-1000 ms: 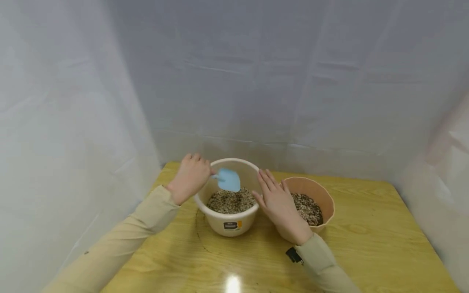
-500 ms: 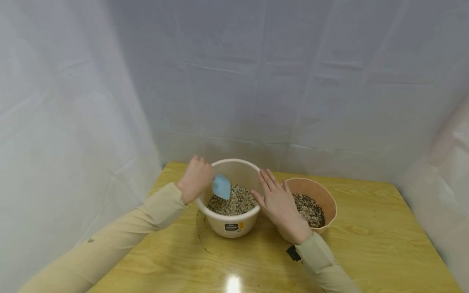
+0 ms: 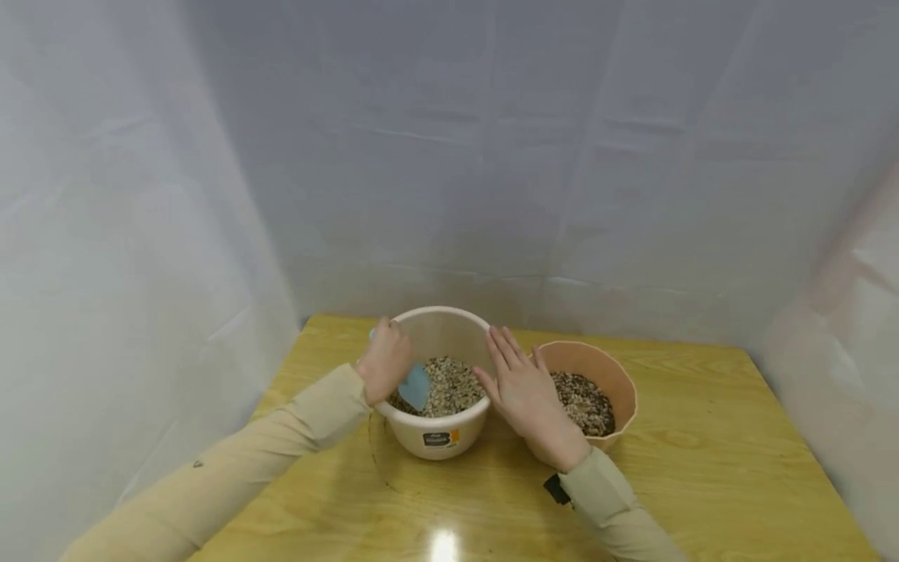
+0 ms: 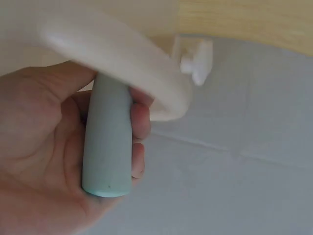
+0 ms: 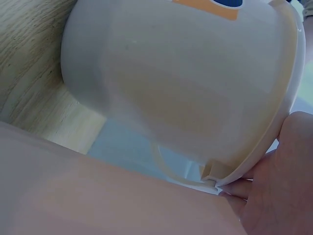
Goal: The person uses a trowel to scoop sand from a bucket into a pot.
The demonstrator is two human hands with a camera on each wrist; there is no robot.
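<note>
Two hands — left hand (image 3: 384, 367) grips the blue scoop (image 3: 414, 385); right hand (image 3: 523, 386), fingers straight, steadies the white bowl (image 3: 438, 437).

a cream white bowl (image 3: 441, 425) carries a small label in black, white and orange on its front. inside it lies a speckled mix of seeds (image 3: 453, 384) in tan, brown and near black. a pale blue scoop (image 3: 414, 385) shows against them, and its handle (image 4: 107, 142) looks a soft blue green in the left wrist view. a terracotta pink bowl (image 3: 609, 373) holds the same dark speckled seeds. both sleeves (image 3: 295, 429) are plain beige. the table (image 3: 709, 468) is yellow wood with darker streaky grain and one bright white glare spot. the backdrop sheets (image 3: 562, 156) are pale grey white.
</note>
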